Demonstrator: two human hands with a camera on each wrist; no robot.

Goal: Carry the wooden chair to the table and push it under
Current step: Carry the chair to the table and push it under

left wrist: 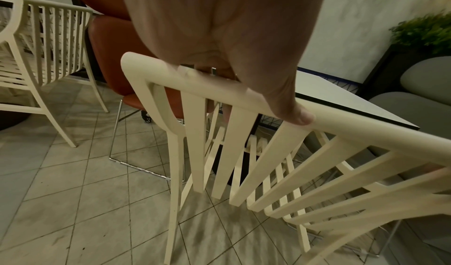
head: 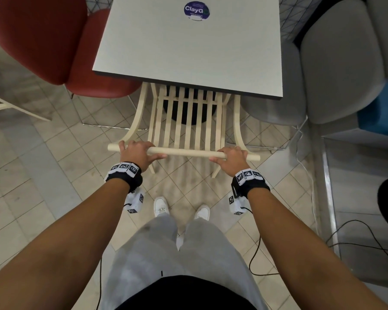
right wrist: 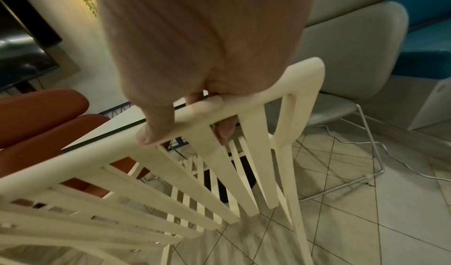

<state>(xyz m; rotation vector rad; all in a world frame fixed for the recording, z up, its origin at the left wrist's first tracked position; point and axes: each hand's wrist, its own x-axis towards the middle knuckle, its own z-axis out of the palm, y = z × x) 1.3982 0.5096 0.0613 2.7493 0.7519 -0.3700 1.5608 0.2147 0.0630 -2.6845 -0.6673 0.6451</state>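
Cream wooden chair (head: 189, 121) seat hidden under table (head: 188, 48), both hands' fingers (head: 230, 151) round its top rail.

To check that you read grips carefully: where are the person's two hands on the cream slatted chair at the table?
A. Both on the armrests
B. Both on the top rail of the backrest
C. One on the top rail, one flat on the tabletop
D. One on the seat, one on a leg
B: the left hand and the right hand each curl round the top rail of the chair.
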